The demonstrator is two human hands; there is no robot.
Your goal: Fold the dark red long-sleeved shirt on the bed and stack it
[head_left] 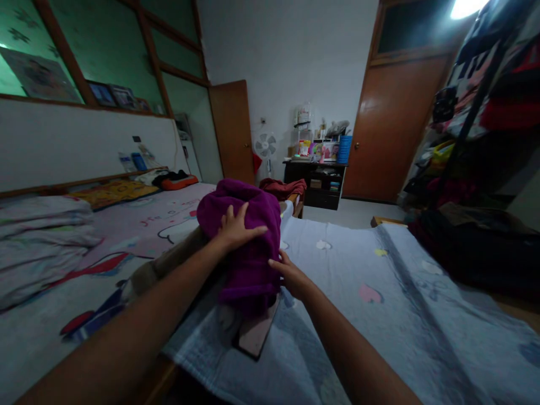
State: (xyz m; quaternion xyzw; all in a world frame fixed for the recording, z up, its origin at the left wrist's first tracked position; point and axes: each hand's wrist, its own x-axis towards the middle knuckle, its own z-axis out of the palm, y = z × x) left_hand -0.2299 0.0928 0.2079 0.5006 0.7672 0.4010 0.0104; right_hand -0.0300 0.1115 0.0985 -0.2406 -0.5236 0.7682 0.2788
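A bundled purple fleece-like cloth [257,242], its exact kind unclear, is heaped in front of me on the pale blue bed cover. My left hand [236,229] lies over its top, fingers spread and thumb stretched out to the right. At the cloth's right edge, my right hand [293,275] has thumb and fingers closed on the fabric; some of those fingers are hidden. From beneath the bundle's near end sticks out a phone [257,332], pinkish with a dark border, partly covered. Something brownish and soft [164,264] lies along the left side, behind my left forearm.
A pink printed bedsheet [139,233] spreads to the left, with folded bedding [37,242] on it. The blue cover [350,287] extends right. Beyond stand a dark cabinet [320,197], a fan [265,145] and a reddish cloth [282,187]. Dark clothes [476,242] pile up at right.
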